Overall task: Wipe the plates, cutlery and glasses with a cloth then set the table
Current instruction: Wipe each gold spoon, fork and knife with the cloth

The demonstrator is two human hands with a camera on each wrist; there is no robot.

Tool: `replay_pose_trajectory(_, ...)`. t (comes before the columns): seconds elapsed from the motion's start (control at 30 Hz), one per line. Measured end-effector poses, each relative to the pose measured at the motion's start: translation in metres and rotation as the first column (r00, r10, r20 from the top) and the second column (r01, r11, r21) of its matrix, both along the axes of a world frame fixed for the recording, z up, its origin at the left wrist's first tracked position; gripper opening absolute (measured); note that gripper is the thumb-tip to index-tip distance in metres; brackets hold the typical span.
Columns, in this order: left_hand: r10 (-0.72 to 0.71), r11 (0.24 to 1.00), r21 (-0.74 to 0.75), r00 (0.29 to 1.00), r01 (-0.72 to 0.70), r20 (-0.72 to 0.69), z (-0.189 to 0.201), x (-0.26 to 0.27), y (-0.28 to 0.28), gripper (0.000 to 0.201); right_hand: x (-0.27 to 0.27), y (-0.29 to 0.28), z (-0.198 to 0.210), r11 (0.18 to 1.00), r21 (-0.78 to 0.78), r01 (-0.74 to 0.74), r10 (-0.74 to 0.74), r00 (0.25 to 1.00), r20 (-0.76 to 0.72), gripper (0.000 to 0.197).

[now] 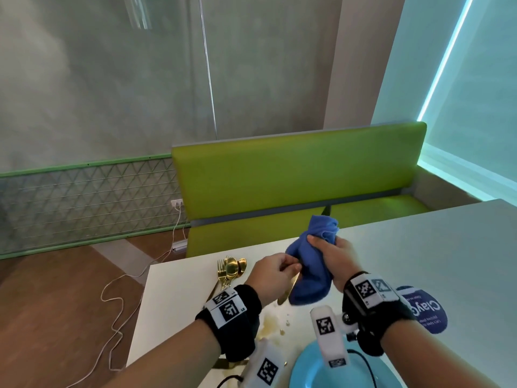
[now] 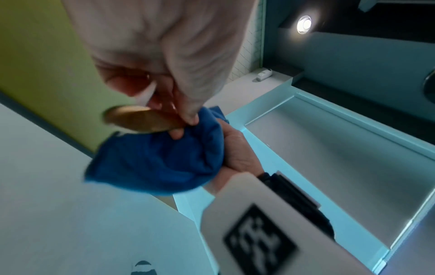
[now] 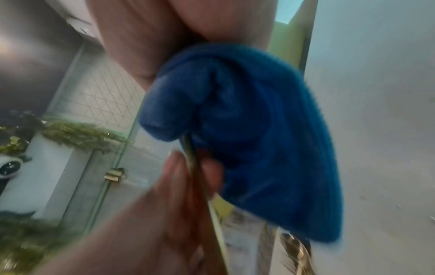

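Above the white table (image 1: 419, 247), my left hand (image 1: 291, 268) pinches a gold piece of cutlery (image 1: 285, 294), whose flat end shows below the fingers (image 2: 188, 113). My right hand (image 1: 321, 242) grips a bunched blue cloth (image 1: 307, 270) wrapped round the other part of that piece. The left wrist view has the gold end (image 2: 141, 121) just over the cloth (image 2: 160, 160). In the blurred right wrist view the cloth (image 3: 247, 130) covers the cutlery (image 3: 197, 176) above my left fingers (image 3: 176, 176). A light blue plate (image 1: 316, 371) lies at the near edge.
Several gold forks and spoons (image 1: 230, 271) lie piled at the table's far left corner. A yellowish wet smear (image 1: 271, 326) marks the table near my left wrist. A blue packet (image 1: 425, 309) lies under my right wrist. A green bench (image 1: 293, 186) stands behind the table.
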State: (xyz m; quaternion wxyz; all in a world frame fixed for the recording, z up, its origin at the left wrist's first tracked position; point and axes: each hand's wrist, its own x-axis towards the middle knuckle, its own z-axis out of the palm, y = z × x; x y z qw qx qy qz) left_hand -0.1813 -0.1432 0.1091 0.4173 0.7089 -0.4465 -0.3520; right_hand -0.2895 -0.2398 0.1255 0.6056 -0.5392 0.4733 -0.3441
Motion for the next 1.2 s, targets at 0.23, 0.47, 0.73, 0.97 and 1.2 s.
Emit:
replay_pose_trajectory(0.23, -0.151, 0.984, 0.092, 0.987, 0.155, -0.049, -0.011, 0.000, 0.018, 0.030, -0.009, -0.017, 0.005, 0.997, 0.027, 0.071, -0.072, 0.997, 0.041, 0.011)
replay_pose_trajectory(0.47, -0.115, 0.984, 0.113, 0.973, 0.139, -0.202, -0.010, -0.003, 0.011, 0.027, 0.003, 0.024, -0.013, 0.965, -0.034, -0.260, 0.250, 0.952, -0.175, 0.012)
replay_pose_trajectory(0.73, 0.162, 0.982, 0.126, 0.975, -0.144, -0.152, -0.013, 0.034, 0.002, 0.012, -0.004, 0.031, -0.026, 0.899, -0.004, -0.438, 0.387, 0.799, -0.461, 0.024)
replay_pose_trajectory(0.97, 0.227, 0.960, 0.233, 0.915, -0.153, -0.335, -0.032, 0.032, -0.008, 0.020, 0.012, 0.034, -0.038, 0.769, 0.036, -0.638, 0.524, 0.598, -0.607, 0.020)
replay_pose_trajectory(1.2, 0.492, 0.869, 0.199, 0.755, -0.453, -0.434, -0.048, 0.077, -0.011, 0.021, 0.017, 0.026, -0.048, 0.651, 0.074, -0.755, 0.513, 0.367, -0.776, 0.027)
